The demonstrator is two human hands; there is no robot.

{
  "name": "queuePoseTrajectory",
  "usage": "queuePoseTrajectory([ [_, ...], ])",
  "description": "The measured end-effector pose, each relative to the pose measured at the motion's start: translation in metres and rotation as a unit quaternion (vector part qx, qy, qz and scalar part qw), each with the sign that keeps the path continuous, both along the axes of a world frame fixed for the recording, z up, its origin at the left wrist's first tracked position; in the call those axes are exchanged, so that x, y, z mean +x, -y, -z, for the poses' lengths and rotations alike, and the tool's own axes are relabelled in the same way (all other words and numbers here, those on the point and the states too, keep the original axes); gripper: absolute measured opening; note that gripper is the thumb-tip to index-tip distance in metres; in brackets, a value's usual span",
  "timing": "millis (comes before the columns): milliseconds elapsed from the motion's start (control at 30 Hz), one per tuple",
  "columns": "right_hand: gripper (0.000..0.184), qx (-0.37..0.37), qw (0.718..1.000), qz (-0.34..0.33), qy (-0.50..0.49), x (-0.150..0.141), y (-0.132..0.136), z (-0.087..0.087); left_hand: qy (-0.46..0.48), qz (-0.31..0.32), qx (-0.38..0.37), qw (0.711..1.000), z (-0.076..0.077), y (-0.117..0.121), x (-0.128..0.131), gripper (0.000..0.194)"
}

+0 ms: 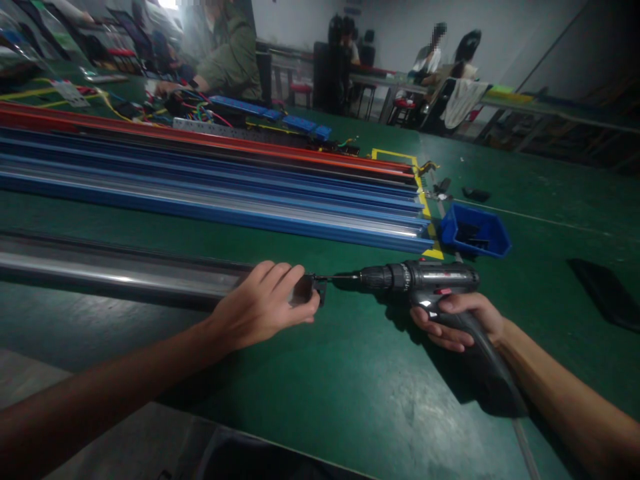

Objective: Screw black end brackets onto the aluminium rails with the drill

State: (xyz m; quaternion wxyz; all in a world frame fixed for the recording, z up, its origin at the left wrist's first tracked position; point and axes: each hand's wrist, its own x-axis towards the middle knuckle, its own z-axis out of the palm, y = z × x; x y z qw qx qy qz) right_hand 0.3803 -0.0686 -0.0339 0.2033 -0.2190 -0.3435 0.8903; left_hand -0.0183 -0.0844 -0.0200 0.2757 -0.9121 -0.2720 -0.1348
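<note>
My left hand [263, 300] is closed round the right end of a long dark metal profile [115, 270] lying on the green table. A small black end piece [319, 288] shows at that end, partly covered by my thumb and fingers. In my right hand [460, 320] is a black power drill [420, 277], gripped by its handle and pointing left. The drill's long thin bit [343, 277] reaches to the end piece; whether its tip sits in a screw is too small to tell. A cord [525, 447] runs from the handle's base.
Behind lie several blue profiles [300, 217] and an orange one [225, 139]. A blue bin [475, 230] holding dark parts stands beyond the drill. A dark flat object [605, 293] lies at right. Across the table a person in a green sleeve [230, 63] sits near wires.
</note>
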Motion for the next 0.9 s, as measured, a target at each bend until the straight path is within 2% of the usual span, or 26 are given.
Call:
queuePoseTrajectory([
  [900, 0.030, -0.012, 1.000, 0.003, 0.007, 0.0005, -0.0011, -0.0015, -0.020, -0.008, 0.008, 1.000, -0.0020, 0.0009, -0.0005, 0.032],
])
